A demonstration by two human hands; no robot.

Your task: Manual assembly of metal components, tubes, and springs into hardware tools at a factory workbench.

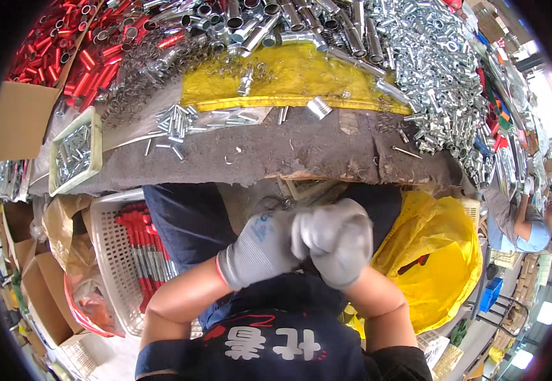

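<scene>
Both hands wear grey-white work gloves and meet in front of my body, just below the bench edge. My left hand is closed, its fingers bent inward against the other glove. My right hand is curled into a fist-like grip and smeared by motion. Whatever lies between the two gloves is hidden. Nearest on the bench are small scattered springs and pins. A short shiny metal sleeve lies by the edge of a yellow cloth.
Red tubes, chrome tubes and small metal fittings are heaped along the bench. A pale tray holds pins. A white basket with red-handled tools stands left, a yellow sack right. Another person sits far right.
</scene>
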